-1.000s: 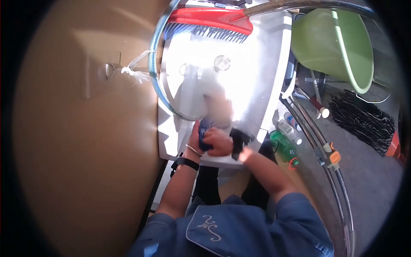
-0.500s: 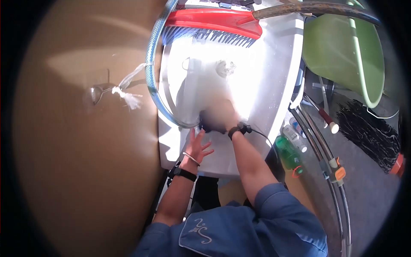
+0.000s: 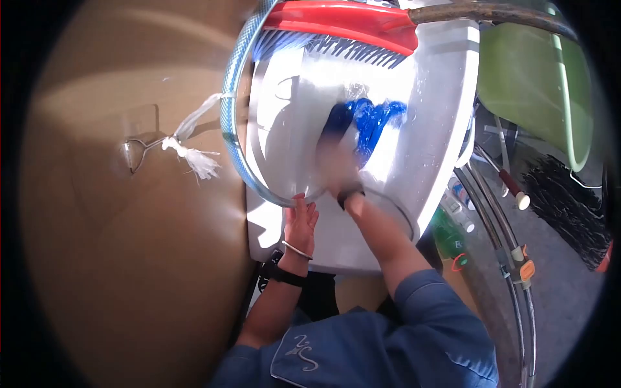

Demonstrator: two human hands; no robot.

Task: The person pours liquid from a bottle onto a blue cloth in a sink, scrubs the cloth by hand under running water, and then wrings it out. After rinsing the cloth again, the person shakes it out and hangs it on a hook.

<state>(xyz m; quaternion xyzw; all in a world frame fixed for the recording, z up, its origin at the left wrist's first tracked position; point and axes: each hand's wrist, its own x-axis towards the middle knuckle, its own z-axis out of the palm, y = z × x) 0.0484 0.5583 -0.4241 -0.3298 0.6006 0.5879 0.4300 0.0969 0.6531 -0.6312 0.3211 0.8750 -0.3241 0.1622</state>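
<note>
A wet blue cloth (image 3: 374,123) lies spread in the white basin (image 3: 433,161), shiny in the strong light. My right hand (image 3: 337,167), smeared by motion, is closed on the near, darker end of this cloth; its separate fingers do not show. At the basin's near left side, my left hand (image 3: 300,223) is closed on the clear blue hose (image 3: 249,174), with fingertips at its lower curve. The hose comes down along the basin's left edge and bends inward toward my right hand.
A red broom head (image 3: 343,22) with grey bristles crosses the basin's far end. To the right are a green tub (image 3: 530,90), metal tubes (image 3: 495,223), plastic bottles (image 3: 448,233) and a black broom (image 3: 563,207). A brown wall with a hook (image 3: 139,152) stands at left.
The blue cloth, dark and bunched by my right hand before, now spreads toward the far side of the basin. My left hand's spread fingers have come together at the hose. The view has shifted slightly.
</note>
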